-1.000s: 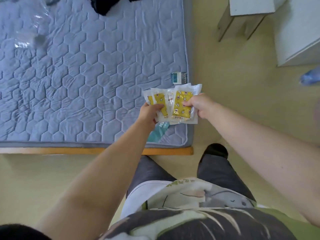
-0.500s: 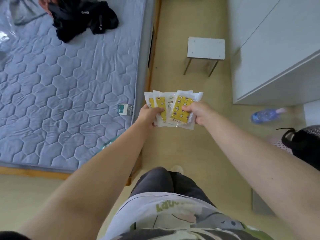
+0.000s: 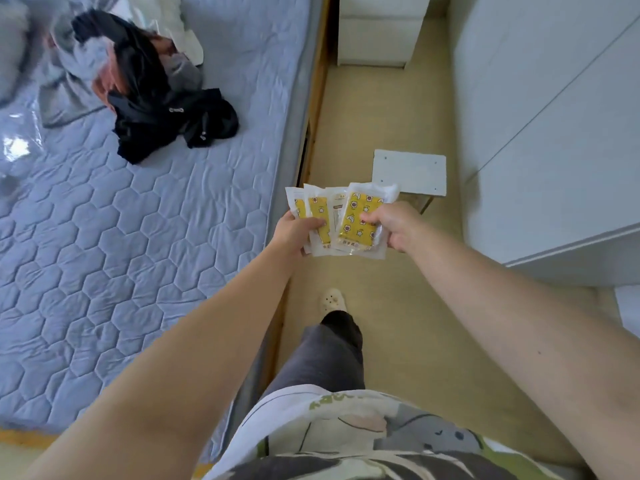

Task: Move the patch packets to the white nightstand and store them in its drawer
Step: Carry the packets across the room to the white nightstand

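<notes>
Several patch packets [image 3: 349, 233], clear sleeves with yellow patterned patches, are fanned out in front of me over the floor beside the bed. My left hand [image 3: 294, 233] pinches the left side of the fan with its thumb on top. My right hand [image 3: 394, 225] grips the front packet on the right. The white nightstand [image 3: 379, 32] stands at the far end of the aisle next to the head of the bed, with two drawer fronts that look shut.
The bed with a grey quilted mattress [image 3: 121, 237] fills the left; a heap of dark clothes [image 3: 156, 95] lies on it. A small white stool [image 3: 410, 173] stands in the aisle ahead. A white wardrobe [image 3: 554, 133] lines the right. My foot in a pale clog [image 3: 332, 299] is on the floor.
I have turned and stepped away from the foot of the bed into the aisle. The packets stay held in both hands. The stool is closer and the nightstand has come into view.
</notes>
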